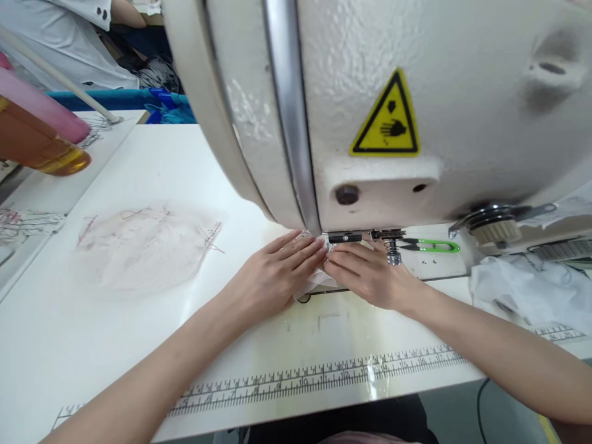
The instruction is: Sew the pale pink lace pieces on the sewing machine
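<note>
White fabric [320, 282] lies under the needle area of a sewing machine [444, 135], mostly covered by my hands. My left hand [277, 268] rests flat on its left side, fingers stretched towards the needle. From the right, my right hand [367, 274] has its fingers pressed together on the fabric's edge; its thumb is hidden. Both sets of fingertips almost meet below the machine head. The needle and presser foot are largely hidden. Green-handled thread snips [439, 246] lie on the machine bed just beyond my right hand.
A pale, sheer fabric piece [143, 253] with reddish thread ends lies on the white table [161, 163] at left. Bunched white cloth [531, 290] sits at right. A ruler strip [300, 385] runs along the front edge. Thread cones [41, 139] stand at left; a person [69, 43] is behind.
</note>
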`<state>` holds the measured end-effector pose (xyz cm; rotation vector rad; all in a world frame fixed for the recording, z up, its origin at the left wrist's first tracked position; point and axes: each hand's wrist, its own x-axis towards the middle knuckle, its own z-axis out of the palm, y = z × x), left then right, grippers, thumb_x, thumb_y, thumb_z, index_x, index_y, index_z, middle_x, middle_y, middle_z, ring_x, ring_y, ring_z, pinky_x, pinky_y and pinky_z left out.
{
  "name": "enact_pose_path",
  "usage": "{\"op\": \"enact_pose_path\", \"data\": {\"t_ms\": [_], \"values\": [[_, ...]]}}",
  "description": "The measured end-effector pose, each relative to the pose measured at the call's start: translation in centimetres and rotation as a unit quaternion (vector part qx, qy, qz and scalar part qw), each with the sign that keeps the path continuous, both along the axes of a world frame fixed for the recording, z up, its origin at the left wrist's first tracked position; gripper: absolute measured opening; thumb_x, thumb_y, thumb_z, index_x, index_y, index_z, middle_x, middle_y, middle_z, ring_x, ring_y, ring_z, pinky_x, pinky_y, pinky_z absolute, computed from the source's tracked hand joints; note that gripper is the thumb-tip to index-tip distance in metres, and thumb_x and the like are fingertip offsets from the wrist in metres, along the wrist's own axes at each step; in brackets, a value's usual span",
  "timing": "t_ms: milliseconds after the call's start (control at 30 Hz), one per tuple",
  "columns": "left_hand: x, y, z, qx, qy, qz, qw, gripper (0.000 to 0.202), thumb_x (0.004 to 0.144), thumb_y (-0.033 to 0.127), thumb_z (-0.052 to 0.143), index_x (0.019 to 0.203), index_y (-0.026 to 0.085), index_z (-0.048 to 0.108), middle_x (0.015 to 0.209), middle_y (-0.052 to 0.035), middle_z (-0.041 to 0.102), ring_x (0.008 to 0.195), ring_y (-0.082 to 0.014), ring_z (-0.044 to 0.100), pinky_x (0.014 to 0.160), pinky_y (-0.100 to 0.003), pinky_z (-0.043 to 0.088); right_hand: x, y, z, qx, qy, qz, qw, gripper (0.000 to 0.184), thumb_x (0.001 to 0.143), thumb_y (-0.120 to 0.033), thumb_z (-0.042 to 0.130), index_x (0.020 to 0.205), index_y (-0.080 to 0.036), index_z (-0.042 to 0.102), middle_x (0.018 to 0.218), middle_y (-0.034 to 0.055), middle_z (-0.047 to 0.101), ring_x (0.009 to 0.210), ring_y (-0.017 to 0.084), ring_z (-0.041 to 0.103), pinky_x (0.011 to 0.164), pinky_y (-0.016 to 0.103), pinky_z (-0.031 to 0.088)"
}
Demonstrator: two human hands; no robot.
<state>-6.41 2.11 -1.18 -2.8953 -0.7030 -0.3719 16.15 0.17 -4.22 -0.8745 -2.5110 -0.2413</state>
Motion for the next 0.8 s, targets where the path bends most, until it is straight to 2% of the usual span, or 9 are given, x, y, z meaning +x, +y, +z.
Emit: {"op": "enact_pose_path", "data": {"t_ms": [100,267,600,800], "values": [[-0.1,0.2,-0.1,0.011,-0.008,-0.002,1.000,0.044,0.087,0.009,0.040,0.127,0.013,0.057,0.128,-0.0081,0.060,0.122,-0.0222,0.056,0.107,-0.041,0.045,-0.3,-0.1,-0.1,0.013,0.000,-0.011,1.000,0.024,0.091,-0.008,0.051,0.104,-0.024,0.064,0.098,-0.0011,0.068,0.091,0.013,0.058,0.087,0.031,0.041],[0.1,0.1,-0.4,0.057,-0.002,-0.002,0.998,0.039,0.089,0.010,0.038,0.121,0.003,0.060,0.125,-0.0150,0.061,0.116,-0.0264,0.060,0.101,-0.043,0.050,-0.5,-0.3,-0.1,0.029,0.007,-0.018,0.999,0.022,0.091,-0.008,0.051,0.100,-0.022,0.064,0.093,-0.0001,0.068,0.087,0.013,0.057,0.087,0.031,0.039],[1.0,-0.7,-0.3,0.069,-0.008,0.044,0.997,0.038,0.097,0.020,0.036,0.116,0.004,0.064,0.118,-0.0158,0.066,0.112,-0.0272,0.062,0.094,-0.040,0.055,-0.5,-0.5,0.3,0.048,-0.012,-0.032,0.998,0.023,0.091,-0.006,0.048,0.092,-0.022,0.064,0.092,-0.0007,0.068,0.087,0.012,0.055,0.086,0.030,0.039],[1.7,-1.2,-0.4,0.095,-0.020,0.063,0.993,0.037,0.096,0.021,0.038,0.111,0.003,0.066,0.117,-0.0164,0.066,0.109,-0.0281,0.064,0.090,-0.040,0.057,-0.1,-0.4,0.5,0.009,0.006,-0.011,1.000,0.024,0.089,-0.002,0.047,0.093,-0.018,0.064,0.097,0.0027,0.067,0.094,0.014,0.058,0.083,0.030,0.042]]}}
